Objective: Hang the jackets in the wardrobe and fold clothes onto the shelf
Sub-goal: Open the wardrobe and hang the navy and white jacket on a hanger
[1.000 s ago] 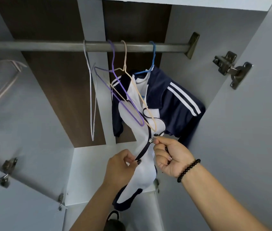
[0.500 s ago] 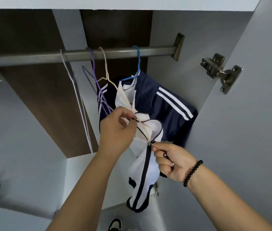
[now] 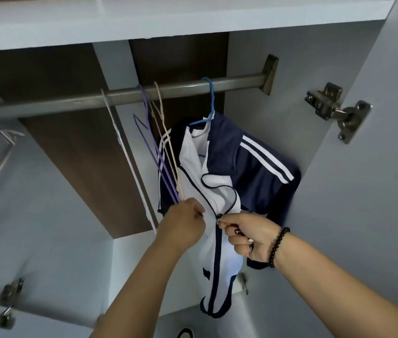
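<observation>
A navy and white track jacket [image 3: 249, 167] with white sleeve stripes hangs on a blue hanger [image 3: 209, 103] from the metal rail [image 3: 237, 85] at the wardrobe's right end. Its zipper is closed in the lower half and open above. My right hand [image 3: 249, 236] pinches the zipper pull at the jacket's middle. My left hand [image 3: 185, 223] grips the white front panel just left of the zipper, beside the bottoms of the empty hangers.
Empty purple [image 3: 154, 147], beige [image 3: 166, 142] and white [image 3: 124, 152] hangers hang left of the jacket. A white shelf [image 3: 144, 20] runs above the rail. The open right door carries a hinge [image 3: 337, 111]; the left door has hinges [image 3: 7, 303] too. A shoe [image 3: 185, 332] shows below.
My left hand rose to the collar area, then dropped back beside the zipper. My right hand kept pinching the zipper pull. The view tilted upward, showing the top shelf.
</observation>
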Demonstrator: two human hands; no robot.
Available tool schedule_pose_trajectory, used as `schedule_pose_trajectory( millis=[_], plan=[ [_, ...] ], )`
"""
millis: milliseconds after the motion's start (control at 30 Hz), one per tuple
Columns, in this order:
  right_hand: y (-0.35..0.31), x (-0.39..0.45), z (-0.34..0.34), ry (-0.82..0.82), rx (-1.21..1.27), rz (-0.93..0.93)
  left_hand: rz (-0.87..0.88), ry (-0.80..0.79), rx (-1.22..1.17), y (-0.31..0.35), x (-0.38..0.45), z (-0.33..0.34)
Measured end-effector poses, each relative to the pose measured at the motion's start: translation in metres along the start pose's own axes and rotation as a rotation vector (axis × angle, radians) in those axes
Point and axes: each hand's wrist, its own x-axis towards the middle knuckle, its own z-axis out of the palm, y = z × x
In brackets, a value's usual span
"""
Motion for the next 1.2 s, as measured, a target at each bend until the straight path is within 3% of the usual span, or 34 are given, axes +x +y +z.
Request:
schedule_pose_trajectory(
  millis=[167,233,367,567,700,900,1000,1067,1200],
  plan=[
    [-0.029,0.011,0.008,0.019,-0.226,-0.053,-0.039,-0.181,-0.01,-0.017,0.002,0.013],
    [-0.037,0.015,0.011,0.008,-0.253,-0.057,-0.05,-0.128,-0.053,-0.021,0.003,0.015],
    [-0.046,0.023,0.017,-0.023,-0.259,-0.043,0.023,0.061,0.123,-0.019,0.007,0.019],
    [-0.062,0.031,0.023,-0.006,-0.129,-0.054,-0.013,0.062,0.223,-0.021,0.022,0.014],
    [-0.068,0.034,0.034,-0.007,-0.094,-0.068,-0.101,-0.003,0.278,-0.028,0.029,0.012],
    [-0.077,0.038,0.049,-0.022,-0.038,-0.088,-0.283,-0.278,0.418,-0.044,0.045,0.003],
    [-0.076,0.042,0.053,-0.032,-0.031,-0.087,-0.317,-0.371,0.369,-0.054,0.051,0.001],
    [-0.076,0.045,0.054,-0.032,-0.018,-0.087,-0.223,-0.304,0.254,-0.056,0.056,0.002],
    [-0.074,0.052,0.058,-0.005,0.013,-0.083,0.034,0.013,-0.053,-0.047,0.064,-0.011]
  ],
)
